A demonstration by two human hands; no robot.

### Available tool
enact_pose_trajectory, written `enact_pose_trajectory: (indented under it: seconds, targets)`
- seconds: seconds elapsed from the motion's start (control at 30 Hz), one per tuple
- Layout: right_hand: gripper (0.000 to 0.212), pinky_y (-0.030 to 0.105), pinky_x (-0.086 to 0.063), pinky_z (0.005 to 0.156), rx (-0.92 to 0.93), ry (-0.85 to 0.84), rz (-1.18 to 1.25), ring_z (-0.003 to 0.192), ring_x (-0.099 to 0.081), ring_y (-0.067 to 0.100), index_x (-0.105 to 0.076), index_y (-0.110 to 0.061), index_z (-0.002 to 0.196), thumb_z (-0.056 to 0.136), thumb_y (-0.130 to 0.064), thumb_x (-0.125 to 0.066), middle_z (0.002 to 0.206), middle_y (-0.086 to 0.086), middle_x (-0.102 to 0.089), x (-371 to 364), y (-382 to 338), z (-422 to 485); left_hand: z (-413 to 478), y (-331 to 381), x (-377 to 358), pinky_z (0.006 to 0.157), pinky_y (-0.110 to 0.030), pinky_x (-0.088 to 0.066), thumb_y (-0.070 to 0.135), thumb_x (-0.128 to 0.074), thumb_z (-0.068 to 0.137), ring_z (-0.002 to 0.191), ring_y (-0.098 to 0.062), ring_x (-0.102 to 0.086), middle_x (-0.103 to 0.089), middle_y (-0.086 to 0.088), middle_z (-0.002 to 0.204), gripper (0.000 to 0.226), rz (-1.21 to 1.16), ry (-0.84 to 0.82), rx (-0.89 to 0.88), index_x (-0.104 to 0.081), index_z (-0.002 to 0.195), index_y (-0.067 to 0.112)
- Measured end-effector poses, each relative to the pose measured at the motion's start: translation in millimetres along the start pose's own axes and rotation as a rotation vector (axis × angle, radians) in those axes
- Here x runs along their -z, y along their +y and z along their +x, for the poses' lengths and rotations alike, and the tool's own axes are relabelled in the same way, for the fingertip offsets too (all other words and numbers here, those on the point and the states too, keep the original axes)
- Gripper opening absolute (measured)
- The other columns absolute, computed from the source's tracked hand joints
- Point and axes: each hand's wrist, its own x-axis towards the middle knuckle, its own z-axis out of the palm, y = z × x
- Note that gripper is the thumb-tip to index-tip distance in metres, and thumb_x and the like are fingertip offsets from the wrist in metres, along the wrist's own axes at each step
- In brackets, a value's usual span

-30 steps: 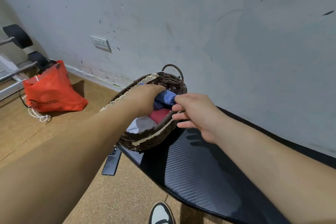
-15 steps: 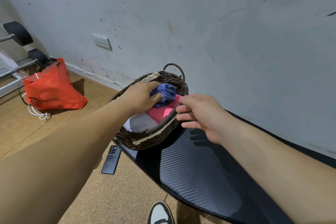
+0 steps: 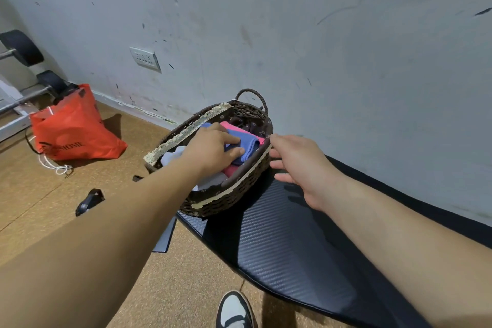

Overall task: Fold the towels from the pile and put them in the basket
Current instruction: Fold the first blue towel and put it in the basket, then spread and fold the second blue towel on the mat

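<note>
Your left hand (image 3: pixel 213 146) is inside the basket (image 3: pixel 239 181), thumb and fingers pinched on the blue towel (image 3: pixel 246 144); the towel lies directly under and just beyond your fingertips, on top of the pink towel (image 3: pixel 234 127). The fold's rounded edge faces the basket's right rim, so the bundle runs across the basket, whose long axis points away from you toward the handle by the wall. Your left hand is the one on the cloth. Your right hand (image 3: pixel 298 162) hangs just outside that right rim, fingers spread and relaxed, holding nothing and apart from the wicker.

The blue towel looks soft and loosely folded, a thick bundle rather than a flat square; I judge it could spring open once you let go, so press it flat before you release. A white towel (image 3: pixel 210 182) sits at the near end of the basket beside the pink one.

The basket stands on the left end of the black table (image 3: pixel 292 247), partly overhanging it; keep any downward push gentle. No pile of unfolded towels shows in view; I cannot tell how many remain.
</note>
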Motion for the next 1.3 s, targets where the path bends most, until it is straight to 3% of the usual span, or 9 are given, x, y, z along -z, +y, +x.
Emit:
enact_pose_trajectory:
  seconds: [0.13, 0.27, 0.43, 0.53, 0.67, 0.8, 1.1, 1.2, 1.3]
  targets:
    - [0.034, 0.040, -0.055, 0.100, 0.039, -0.008, -0.047, 0.098, -0.069, 0.010, -0.067, -0.022, 0.083, 0.104, -0.044, -0.053, 0.085, -0.008, -0.071, 9.3, -2.0, -10.2, -2.1, 5.4, 1.0, 0.094, -0.032, -0.045, 0.053, -0.072, 0.089, 0.117, -0.021, -0.059, -0.062, 0.001, 0.129, 0.039, -0.071, 0.039, 0.104, -0.073, 0.122, 0.033]
    - [0.031, 0.017, -0.048, 0.074, 0.212, -0.006, -0.233, 0.077, -0.058, -0.003, -0.071, -0.022, 0.097, 0.106, -0.042, -0.050, 0.069, -0.024, -0.063, 25.6, -2.2, -28.1, -11.1, 21.3, 14.7, 0.092, -0.035, -0.049, 0.048, -0.074, 0.090, 0.112, -0.022, -0.062, -0.062, 0.001, 0.125, 0.036, -0.158, 0.105, 0.153, -0.074, 0.119, 0.027]
    - [0.049, 0.026, -0.041, 0.108, 0.372, 0.048, -0.610, 0.132, -0.053, 0.007, -0.054, -0.026, 0.146, 0.103, -0.049, -0.050, 0.144, -0.013, -0.059, 70.5, 13.0, -65.9, -41.8, 94.9, 29.5, 0.097, -0.028, -0.047, 0.040, -0.070, 0.094, 0.114, -0.012, -0.062, -0.070, 0.007, 0.121, 0.034, -0.309, 0.194, 0.015, -0.072, 0.122, 0.023]
    - [0.043, 0.025, -0.044, 0.104, 0.324, 0.099, -0.600, 0.124, -0.058, 0.006, -0.062, -0.027, 0.138, 0.102, -0.048, -0.054, 0.134, -0.013, -0.065, 110.8, 33.3, -96.9, -72.2, 155.7, 16.8, 0.094, -0.023, -0.051, 0.036, -0.073, 0.093, 0.106, -0.002, -0.066, -0.072, 0.012, 0.114, 0.033, -0.474, 0.077, -0.063, -0.072, 0.123, 0.024]
    - [0.022, 0.018, -0.047, 0.079, 0.197, 0.075, -0.600, 0.095, -0.064, -0.004, -0.073, -0.030, 0.106, 0.100, -0.045, -0.059, 0.100, -0.017, -0.073, 180.4, 66.4, -136.7, -105.4, 228.5, -16.5, 0.089, -0.020, -0.055, 0.036, -0.073, 0.092, 0.095, 0.006, -0.068, -0.073, 0.018, 0.104, 0.027, -0.588, -0.099, -0.091, -0.074, 0.118, 0.028]
    - [0.027, 0.025, -0.052, 0.080, 0.021, 0.077, -0.694, 0.089, -0.067, 0.003, -0.074, -0.029, 0.096, 0.097, -0.051, -0.059, 0.093, -0.013, -0.074, 253.8, 102.3, -158.7, -123.6, 294.9, -55.4, 0.073, -0.004, -0.047, 0.036, -0.072, 0.093, 0.090, 0.010, -0.066, -0.073, 0.019, 0.098, 0.018, -0.625, -0.218, -0.121, -0.074, 0.110, 0.033]
    - [0.066, 0.047, -0.048, 0.105, -0.263, 0.693, -0.734, 0.134, -0.051, 0.031, -0.056, -0.019, 0.141, 0.091, -0.060, -0.054, 0.141, 0.007, -0.060, 429.2, 206.9, -196.2, -150.7, 412.9, -135.0, 0.080, -0.011, -0.048, 0.033, -0.073, 0.093, 0.091, 0.007, -0.067, -0.074, 0.019, 0.098, 0.014, -0.679, -0.418, -0.173, -0.075, 0.107, 0.036]
    - [0.083, 0.057, -0.037, 0.111, -0.613, 0.635, -0.765, 0.144, -0.031, 0.044, -0.044, -0.018, 0.148, 0.083, -0.070, -0.047, 0.156, 0.017, -0.037, 467.8, 242.9, -201.1, -156.3, 433.2, -143.8, 0.081, -0.011, -0.048, 0.032, -0.073, 0.093, 0.091, 0.007, -0.067, -0.073, 0.019, 0.099, 0.015, -0.667, -0.453, -0.210, -0.074, 0.107, 0.038]
    - [0.056, 0.047, -0.041, 0.101, -0.725, 0.517, -0.908, 0.133, -0.039, 0.043, -0.056, -0.014, 0.124, 0.089, -0.058, -0.057, 0.143, 0.015, -0.044, 474.0, 266.3, -197.8, -158.4, 437.9, -147.5, 0.081, -0.012, -0.050, 0.033, -0.073, 0.094, 0.092, 0.006, -0.067, -0.073, 0.021, 0.100, 0.017, -0.626, -0.460, -0.242, -0.073, 0.109, 0.040]
